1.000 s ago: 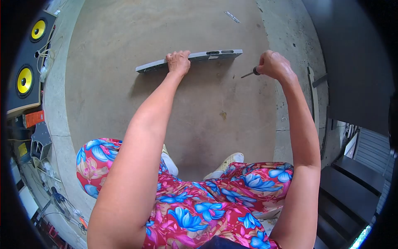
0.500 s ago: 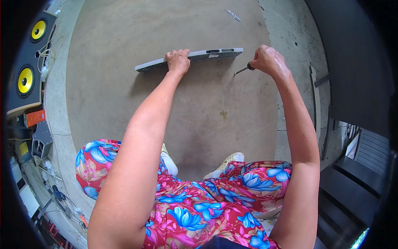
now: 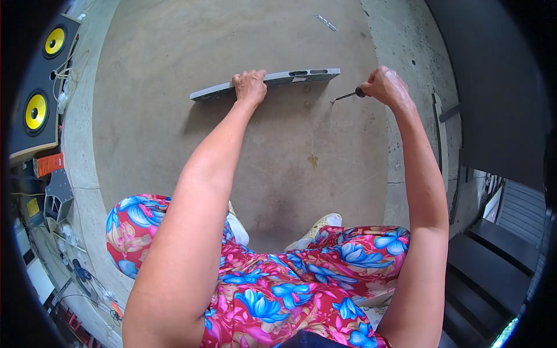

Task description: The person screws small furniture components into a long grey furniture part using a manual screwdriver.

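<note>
My left hand (image 3: 250,87) is wrapped over the top edge of a flat panel (image 3: 217,93) with a pale rim and dark face, standing on its edge. Two oblong slots show in the rim near its right end, with a small white patch beside them. Out to the right, apart from the panel, my right hand (image 3: 387,87) is closed around the dark handle of a screwdriver (image 3: 346,97). Its thin shaft points left and slightly down. Something small shows at the tip, too small to name.
The panel rests on a large brown board (image 3: 174,35) on the concrete floor. A clear strip-like packet (image 3: 326,22) lies at the back. Speakers with yellow cones (image 3: 36,112), an orange box (image 3: 49,165) and cables line the left. Dark panels (image 3: 487,69) flank the right.
My right hand has moved a little to the right with the screwdriver, its tip now farther from the panel's end. My left hand and the panel have barely moved.
</note>
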{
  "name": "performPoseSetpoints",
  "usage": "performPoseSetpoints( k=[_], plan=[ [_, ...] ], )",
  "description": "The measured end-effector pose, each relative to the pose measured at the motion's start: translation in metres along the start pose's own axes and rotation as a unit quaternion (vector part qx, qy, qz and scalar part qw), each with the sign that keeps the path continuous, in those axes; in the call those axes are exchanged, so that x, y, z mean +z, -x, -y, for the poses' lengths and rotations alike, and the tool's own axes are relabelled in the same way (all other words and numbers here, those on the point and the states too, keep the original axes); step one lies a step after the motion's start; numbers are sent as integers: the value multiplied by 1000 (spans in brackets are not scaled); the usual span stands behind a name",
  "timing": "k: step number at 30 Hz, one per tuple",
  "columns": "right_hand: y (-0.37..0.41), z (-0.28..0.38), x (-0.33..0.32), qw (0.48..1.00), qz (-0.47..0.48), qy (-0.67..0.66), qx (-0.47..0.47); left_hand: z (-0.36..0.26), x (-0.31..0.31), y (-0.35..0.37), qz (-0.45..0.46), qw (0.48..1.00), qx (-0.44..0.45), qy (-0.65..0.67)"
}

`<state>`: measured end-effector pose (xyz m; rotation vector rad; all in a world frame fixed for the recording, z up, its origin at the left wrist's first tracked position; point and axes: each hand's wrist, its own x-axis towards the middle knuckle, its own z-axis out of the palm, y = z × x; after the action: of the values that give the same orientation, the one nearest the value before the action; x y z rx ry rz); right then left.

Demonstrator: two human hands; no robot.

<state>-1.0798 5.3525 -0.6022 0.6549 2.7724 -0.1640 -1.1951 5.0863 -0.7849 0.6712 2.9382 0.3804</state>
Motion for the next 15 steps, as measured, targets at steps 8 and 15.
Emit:
performPoseSetpoints(
  k=[8,15],
  plan=[
    [-1,-5,0,999,27,9,29,-1,1,1,-7,1000,2,0],
    [1,-1,-4,995,62,26,73,0,3,0,-7,1000,-2,1]
  ],
)
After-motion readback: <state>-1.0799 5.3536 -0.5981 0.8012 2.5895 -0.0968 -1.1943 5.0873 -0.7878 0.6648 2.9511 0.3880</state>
